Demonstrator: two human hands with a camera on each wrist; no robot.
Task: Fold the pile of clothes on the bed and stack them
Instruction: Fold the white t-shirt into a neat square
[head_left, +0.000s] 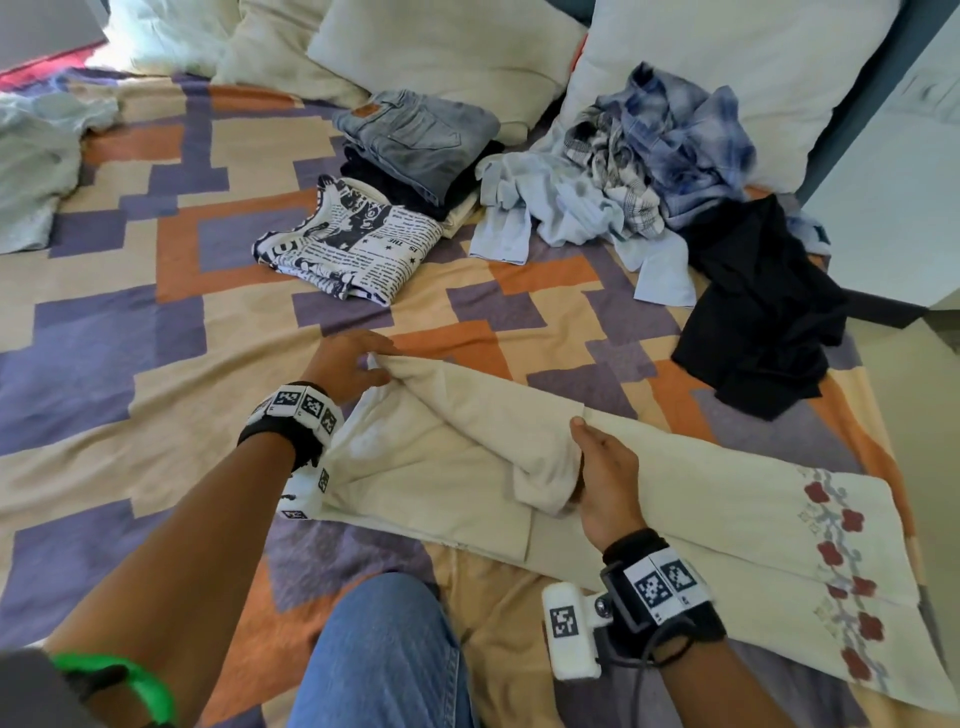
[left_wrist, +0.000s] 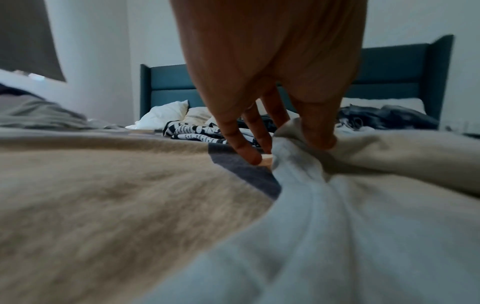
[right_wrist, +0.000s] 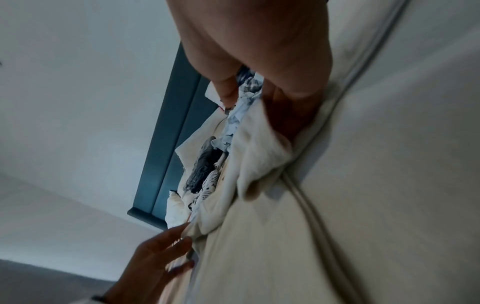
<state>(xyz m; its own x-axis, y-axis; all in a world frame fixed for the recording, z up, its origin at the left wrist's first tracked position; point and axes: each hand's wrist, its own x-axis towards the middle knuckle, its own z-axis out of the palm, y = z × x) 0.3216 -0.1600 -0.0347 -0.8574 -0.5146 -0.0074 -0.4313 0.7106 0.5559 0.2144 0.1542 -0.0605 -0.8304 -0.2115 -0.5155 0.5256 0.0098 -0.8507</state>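
Note:
A long cream garment (head_left: 701, 499) with a red flower border lies across the near bed. My left hand (head_left: 358, 364) pinches its far left corner, thumb on the cloth (left_wrist: 298, 160) and fingertips (left_wrist: 249, 154) touching the bedspread. Around a bunched sleeve (head_left: 540, 478) at the garment's middle my right hand (head_left: 597, 467) curls its fingers; the right wrist view shows the sleeve (right_wrist: 257, 148) in its grip. Further back sits a stack of folded jeans (head_left: 421, 140) and a folded newsprint-pattern shirt (head_left: 348, 239). An unfolded pile of blue and checked shirts (head_left: 623, 171) and a black garment (head_left: 763, 312) lie at right.
The patchwork bedspread (head_left: 156, 312) covers the bed, with pillows (head_left: 441, 47) along the headboard. A pale crumpled cloth (head_left: 36, 161) lies at far left. My knee in blue jeans (head_left: 384, 654) is at the near edge. The bed's right edge runs past the black garment.

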